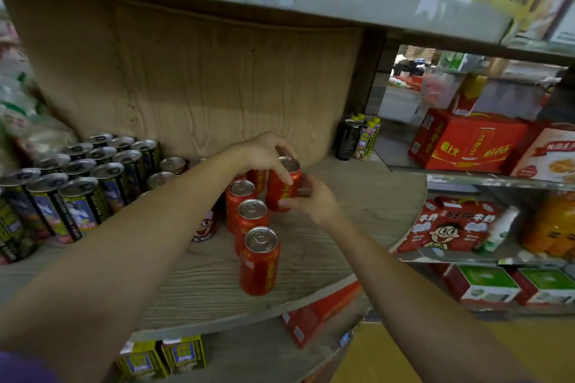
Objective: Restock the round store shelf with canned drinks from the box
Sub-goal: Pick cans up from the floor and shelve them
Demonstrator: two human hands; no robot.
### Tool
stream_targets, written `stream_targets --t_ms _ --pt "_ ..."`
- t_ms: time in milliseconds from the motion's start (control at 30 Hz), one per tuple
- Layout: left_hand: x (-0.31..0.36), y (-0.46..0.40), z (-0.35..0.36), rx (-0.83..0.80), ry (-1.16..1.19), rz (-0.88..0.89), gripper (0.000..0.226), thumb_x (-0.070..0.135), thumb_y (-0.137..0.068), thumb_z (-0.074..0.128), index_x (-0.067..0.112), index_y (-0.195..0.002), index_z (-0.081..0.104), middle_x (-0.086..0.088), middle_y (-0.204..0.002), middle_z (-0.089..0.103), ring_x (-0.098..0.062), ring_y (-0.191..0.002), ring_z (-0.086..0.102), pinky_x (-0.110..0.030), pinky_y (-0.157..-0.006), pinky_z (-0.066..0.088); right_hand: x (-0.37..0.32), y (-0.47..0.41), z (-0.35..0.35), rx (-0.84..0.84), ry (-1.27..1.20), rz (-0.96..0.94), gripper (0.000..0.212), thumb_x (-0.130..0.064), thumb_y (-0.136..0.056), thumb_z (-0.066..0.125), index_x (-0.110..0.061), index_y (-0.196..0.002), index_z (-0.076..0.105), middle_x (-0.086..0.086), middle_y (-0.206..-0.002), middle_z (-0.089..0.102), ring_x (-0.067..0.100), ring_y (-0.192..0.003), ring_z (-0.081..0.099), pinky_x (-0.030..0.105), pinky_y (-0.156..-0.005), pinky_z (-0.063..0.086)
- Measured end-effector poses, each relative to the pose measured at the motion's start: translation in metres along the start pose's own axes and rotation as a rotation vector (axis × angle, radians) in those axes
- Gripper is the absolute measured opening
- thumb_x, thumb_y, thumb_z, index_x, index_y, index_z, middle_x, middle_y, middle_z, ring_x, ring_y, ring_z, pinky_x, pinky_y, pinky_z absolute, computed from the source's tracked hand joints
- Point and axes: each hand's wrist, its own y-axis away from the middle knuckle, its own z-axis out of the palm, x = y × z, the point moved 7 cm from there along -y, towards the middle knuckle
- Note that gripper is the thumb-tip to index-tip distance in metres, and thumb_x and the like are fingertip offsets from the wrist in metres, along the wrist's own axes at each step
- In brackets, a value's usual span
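Red can [282,188] stands upright on the wooden round shelf [357,196], behind a row of red cans [259,261] | left hand [261,152]: fingers curled over its top rim | right hand [314,200]: fingers pinching its lower side | dark cans [77,177] grouped at left | cardboard wall [193,78] behind.

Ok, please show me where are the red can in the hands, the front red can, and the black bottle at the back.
held red can [281,193], head view, side wall
front red can [259,267], head view, side wall
black bottle [346,141], head view, body
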Motion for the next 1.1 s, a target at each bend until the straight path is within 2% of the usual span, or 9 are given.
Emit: stream_targets --t_ms 167,300,433,600,767,867,933,1033,1100 --pt "-0.009 -0.017 0.000 -0.008 -0.192 0.024 0.062 0.019 -0.059 0.091 0.024 -0.115 0.066 0.006 -0.114 0.061 -0.016 -0.109 0.056 -0.037 -0.094 0.050 0.003 -0.015 0.012 0.062 0.125 0.021 0.063 -0.016 -0.064 0.090 -0.010 -0.119 0.059 0.000 -0.107 0.067 0.017 -0.098 0.065 0.032 -0.088 0.053" --pt "-0.024 -0.031 -0.003 -0.012 -0.345 0.017 0.055 0.021 -0.063 0.089 0.022 -0.113 0.066 0.005 -0.118 0.060 -0.017 -0.109 0.056 -0.038 -0.093 0.051 0.011 -0.028 0.031 0.029 0.147 0.024 0.059 -0.015 -0.065 0.088 -0.011 -0.117 0.060 0.003 -0.110 0.069 0.017 -0.099 0.065 0.028 -0.086 0.051" --pt "-0.036 -0.040 -0.008 -0.027 -0.410 -0.004 0.045 0.015 -0.070 0.084 0.014 -0.110 0.064 0.000 -0.108 0.061 -0.020 -0.099 0.059 -0.033 -0.082 0.053 0.023 -0.045 0.050 -0.003 0.178 0.060 0.047 -0.012 -0.075 0.080 -0.014 -0.118 0.061 0.003 -0.113 0.069 0.017 -0.104 0.065 0.028 -0.090 0.050" --pt "-0.049 -0.052 -0.014 -0.007 -0.438 -0.030 0.039 0.015 -0.070 0.085 0.012 -0.103 0.066 -0.005 -0.109 0.064 -0.021 -0.098 0.060 -0.037 -0.086 0.053 0.032 -0.063 0.062 -0.037 0.174 0.075 0.051 -0.006 -0.078 0.076 -0.016 -0.124 0.058 0.004 -0.117 0.068 0.019 -0.108 0.064 0.034 -0.095 0.052" --pt "-0.043 -0.057 -0.013 -0.046 -0.463 -0.046 0.037 0.014 -0.068 0.086 0.010 -0.099 0.065 -0.005 -0.103 0.063 -0.021 -0.094 0.059 -0.029 -0.072 0.049 0.032 -0.068 0.060 -0.080 0.162 0.041 0.056 -0.007 -0.073 0.081 -0.014 -0.123 0.056 0.003 -0.117 0.066 0.018 -0.104 0.064 0.038 -0.094 0.053" --pt "-0.041 -0.058 -0.011 -0.069 -0.462 -0.071 0.038 0.011 -0.067 0.087 0.007 -0.097 0.065 -0.008 -0.100 0.067 -0.020 -0.085 0.064 -0.025 -0.060 0.047 0.033 -0.068 0.061 -0.134 0.138 0.043 0.063 -0.007 -0.074 0.082 -0.012 -0.130 0.051 0.000 -0.115 0.063 0.015 -0.102 0.061 0.030 -0.091 0.052" --pt "-0.040 -0.057 -0.011 -0.072 -0.459 -0.089 0.039 0.011 -0.067 0.086 0.006 -0.099 0.064 -0.009 -0.100 0.066 -0.021 -0.085 0.064 -0.026 -0.061 0.048 0.032 -0.068 0.062 -0.134 0.179 0.041 0.065 -0.009 -0.075 0.082 -0.011 -0.132 0.049 0.003 -0.117 0.064 0.016 -0.104 0.061 0.028 -0.089 0.050" --pt "-0.036 -0.054 -0.007 -0.072 -0.501 -0.102 0.039 0.011 -0.071 0.084 0.006 -0.103 0.062 -0.009 -0.102 0.063 -0.023 -0.091 0.061 -0.029 -0.067 0.048 0.032 -0.068 0.066 -0.093 0.288 0.034 0.055 -0.014 -0.080 0.075 -0.014 -0.129 0.052 0.008 -0.118 0.068 0.023 -0.109 0.064 0.034 -0.093 0.052" --pt "-0.032 -0.052 -0.003 -0.060 -0.545 -0.104 0.036 0.008 -0.076 0.079 0.005 -0.106 0.060 -0.010 -0.104 0.061 -0.025 -0.094 0.060 -0.030 -0.069 0.048 0.031 -0.063 0.064 -0.074 0.293 0.051 0.051 -0.015 -0.081 0.073 -0.016 -0.128 0.054 0.007 -0.118 0.068 0.024 -0.109 0.064 0.032 -0.094 0.050"
